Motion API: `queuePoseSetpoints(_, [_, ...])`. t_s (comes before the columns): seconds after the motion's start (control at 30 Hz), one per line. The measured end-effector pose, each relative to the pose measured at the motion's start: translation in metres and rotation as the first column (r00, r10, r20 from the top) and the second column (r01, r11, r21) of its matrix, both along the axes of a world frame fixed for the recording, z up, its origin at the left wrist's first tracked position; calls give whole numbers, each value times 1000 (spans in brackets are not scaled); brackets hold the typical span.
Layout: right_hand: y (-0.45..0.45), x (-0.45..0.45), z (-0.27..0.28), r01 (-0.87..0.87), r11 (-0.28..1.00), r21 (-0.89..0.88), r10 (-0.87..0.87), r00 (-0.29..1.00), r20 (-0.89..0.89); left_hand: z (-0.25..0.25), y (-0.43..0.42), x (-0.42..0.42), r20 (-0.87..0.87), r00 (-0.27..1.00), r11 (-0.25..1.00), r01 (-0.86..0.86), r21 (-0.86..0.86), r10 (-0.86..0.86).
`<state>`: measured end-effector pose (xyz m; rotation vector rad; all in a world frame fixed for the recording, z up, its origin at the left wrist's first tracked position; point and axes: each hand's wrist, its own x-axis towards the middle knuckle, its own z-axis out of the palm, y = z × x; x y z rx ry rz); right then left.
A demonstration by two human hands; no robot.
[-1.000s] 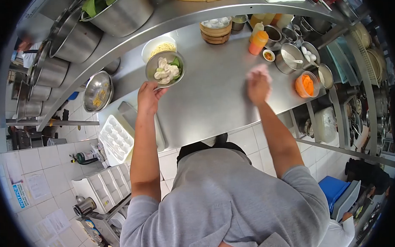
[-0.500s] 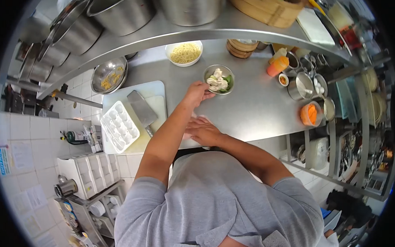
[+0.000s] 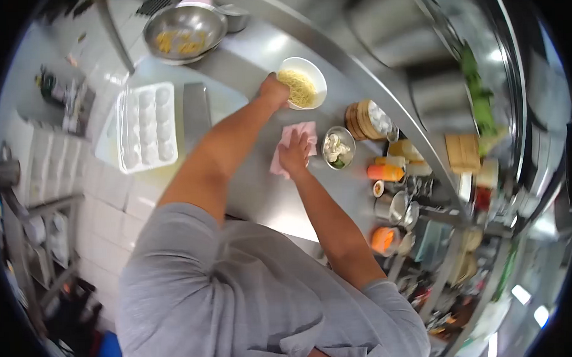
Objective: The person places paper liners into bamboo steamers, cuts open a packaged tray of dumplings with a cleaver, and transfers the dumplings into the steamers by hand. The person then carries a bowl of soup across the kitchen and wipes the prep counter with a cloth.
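Observation:
My left hand is closed on the left rim of a white bowl that holds yellow noodles. My right hand lies with fingers spread on a pink cloth on the steel counter. Just right of the cloth stands a small metal bowl with whitish pieces and some green leaf in it. Left of my left arm are a cleaver, partly hidden by the arm, and a white tray with round hollows on a cutting board.
A large metal bowl with yellow bits stands at the far left. Bamboo steamers, an orange-red squeeze bottle and a tub of orange food line the right side. A steel shelf edge crosses above the counter.
My view has turned to the right. My left hand has left the small metal bowl and taken hold of the noodle bowl. My right hand has moved forward with the cloth.

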<state>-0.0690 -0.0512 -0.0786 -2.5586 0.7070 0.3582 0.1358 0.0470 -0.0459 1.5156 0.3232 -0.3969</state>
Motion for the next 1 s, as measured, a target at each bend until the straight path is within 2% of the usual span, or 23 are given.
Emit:
queuePoseSetpoints(0.03, [-11,23,4,8,1000,-3,-8,999,-37,8,17,4,31,997,997,72,26,-73])
queuePoseSetpoints(0.07, [-28,50,-11,-3,985,-172,-3,999,-34,15,34,4,22,993,992,116,48,-117])
queuePoseSetpoints(0.1, [-53,73,-39,-15,944,-329,7,1000,-24,28,54,0,-6,998,997,68,36,-67])
queuePoseSetpoints(0.13, [-65,83,-81,-69,942,-329,56,997,-50,45,75,-5,31,987,988,155,23,-156])
queuePoseSetpoints(0.17, [-154,154,-82,-5,999,43,1,995,96,51,115,-6,53,977,978,207,20,-208])
queuePoseSetpoints(0.2, [-218,199,-90,66,905,420,-163,966,200,62,133,-10,75,968,971,240,21,-241])
queuePoseSetpoints(0.23, [-228,221,-125,84,668,739,-352,911,214,72,150,-15,60,976,978,206,23,-207])
queuePoseSetpoints(0.27, [-201,228,-42,65,667,742,-314,928,201,82,167,-20,98,971,976,219,13,-220])
queuePoseSetpoints(0.3, [-118,216,48,246,730,637,-308,951,-15,91,187,-24,137,963,973,232,8,-230])
queuePoseSetpoints(0.33, [-127,245,11,222,734,641,-267,963,-29,101,207,-28,123,974,982,190,14,-190])
queuePoseSetpoints(0.43, [-210,366,-72,98,973,210,-162,935,315,132,246,-46,149,968,980,197,37,-200])
queuePoseSetpoints(0.53, [-61,386,23,250,961,117,-272,929,251,142,271,-58,142,985,995,95,28,-98])
queuePoseSetpoints(0.6, [-63,442,-16,-52,991,127,24,976,218,138,279,-62,133,989,997,76,-24,-72])
queuePoseSetpoints(0.63, [-53,448,-27,-197,917,346,105,958,265,137,280,-63,123,988,995,95,-31,-90])
queuePoseSetpoints(0.67, [-18,427,-5,-312,877,365,199,928,313,138,281,-63,108,990,995,92,-47,-87])
queuePoseSetpoints(0.7, [4,421,-14,-662,742,106,486,640,595,136,282,-61,100,992,994,89,-62,-82])
queuePoseSetpoints(0.73, [13,415,-18,-832,497,-248,682,197,705,130,278,-59,103,991,993,89,-80,-81])
queuePoseSetpoints(0.77, [-20,419,-23,-816,515,-263,686,208,698,124,269,-56,115,988,989,116,-92,-106])
queuePoseSetpoints(0.83, [-33,344,-58,-714,557,423,366,669,647,117,252,-49,142,989,991,64,-116,-47])
queuePoseSetpoints(0.9, [-58,270,-89,-281,298,912,84,960,268,112,230,-39,154,987,989,70,-130,-50])
queuePoseSetpoints(0.93, [-85,261,-98,-3,86,996,10,1000,2,106,214,-34,144,989,987,56,-148,-35])
queuePoseSetpoints(0.97, [-70,222,-76,-391,471,791,214,920,327,88,194,-24,157,986,985,83,-149,-60])
queuePoseSetpoints(1.0, [-46,178,-41,-674,666,320,509,724,467,62,170,-12,191,981,998,38,-46,-28])
